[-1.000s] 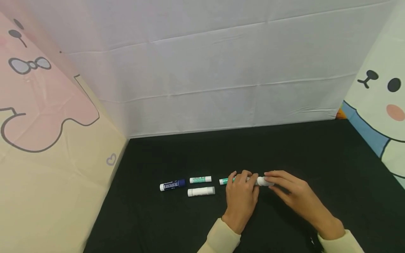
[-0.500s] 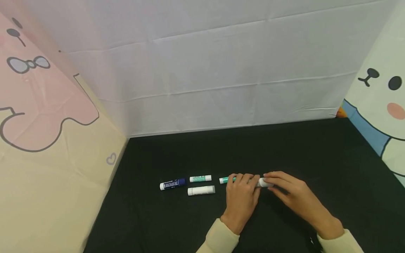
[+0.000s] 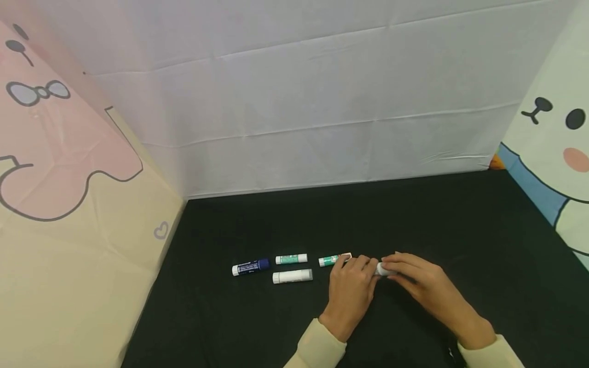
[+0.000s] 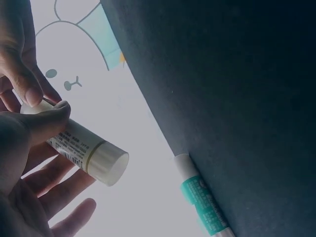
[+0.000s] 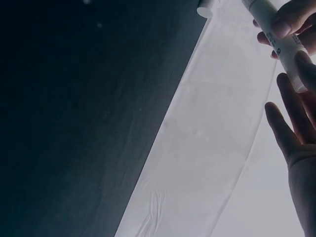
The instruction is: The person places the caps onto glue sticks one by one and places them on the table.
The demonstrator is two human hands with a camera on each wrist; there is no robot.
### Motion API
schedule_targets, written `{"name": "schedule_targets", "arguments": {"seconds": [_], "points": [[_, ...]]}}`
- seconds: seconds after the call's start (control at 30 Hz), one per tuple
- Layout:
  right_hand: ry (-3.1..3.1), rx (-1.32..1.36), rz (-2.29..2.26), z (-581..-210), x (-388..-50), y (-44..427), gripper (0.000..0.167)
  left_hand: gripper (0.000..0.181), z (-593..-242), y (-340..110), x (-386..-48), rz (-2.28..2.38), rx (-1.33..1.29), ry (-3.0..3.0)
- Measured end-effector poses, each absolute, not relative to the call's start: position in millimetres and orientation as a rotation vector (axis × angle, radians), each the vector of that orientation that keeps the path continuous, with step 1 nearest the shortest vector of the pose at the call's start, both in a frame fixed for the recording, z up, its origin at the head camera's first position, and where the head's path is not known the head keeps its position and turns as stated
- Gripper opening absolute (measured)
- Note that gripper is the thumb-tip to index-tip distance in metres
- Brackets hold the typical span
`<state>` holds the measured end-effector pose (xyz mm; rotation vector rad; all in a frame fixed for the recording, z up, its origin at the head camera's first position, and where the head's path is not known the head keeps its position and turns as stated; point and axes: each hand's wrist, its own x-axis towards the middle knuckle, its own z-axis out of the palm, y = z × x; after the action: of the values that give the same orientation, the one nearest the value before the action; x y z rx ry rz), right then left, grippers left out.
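Observation:
A white glue stick (image 3: 383,270) is held between both hands above the black table. My left hand (image 3: 351,289) grips its body, thumb over the printed label, as the left wrist view shows; one end of this glue stick (image 4: 108,163) sticks out past the fingers. At its opposite end my right hand (image 3: 430,283) pinches it between thumb and fingers. The right wrist view catches the same glue stick (image 5: 276,37) at the upper right. Just beyond the left fingers lies a green-labelled glue stick (image 3: 328,261), its far end partly behind them.
To the left on the black table (image 3: 221,317) lie a dark blue glue stick (image 3: 252,267), a smaller green-and-white glue stick (image 3: 291,259) and a plain white glue stick (image 3: 292,276). A white cloth wall (image 3: 294,163) stands behind, with patterned cloths at both sides.
Both hands have shifted slightly toward the person with the white glue stick between them. More of the green-labelled stick now shows beyond the left fingers. The other sticks stay put.

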<state>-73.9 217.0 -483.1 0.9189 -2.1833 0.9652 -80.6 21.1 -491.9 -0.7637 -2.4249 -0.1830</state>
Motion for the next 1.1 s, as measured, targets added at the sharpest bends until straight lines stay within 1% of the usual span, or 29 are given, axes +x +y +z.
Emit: {"name": "schedule_targets", "arguments": {"seconds": [0.37,0.67,0.97,1.1], "points": [[-2.183,0.938,1.099,-488,-73,216,0.042,0.023,-493,20,-78,-0.128,-0.786,-2.403],[-2.111,0.988,1.205,-496,-78,214,0.036,0.027,-494,18,-77,-0.064,-0.797,-2.398],[-2.191,0.949,1.253,-492,-74,210,0.039,0.024,-495,17,-73,-0.078,-0.764,-2.409],[-2.217,0.943,1.188,-491,-73,209,0.041,0.027,-493,16,-72,-0.096,-0.736,-2.417]]}}
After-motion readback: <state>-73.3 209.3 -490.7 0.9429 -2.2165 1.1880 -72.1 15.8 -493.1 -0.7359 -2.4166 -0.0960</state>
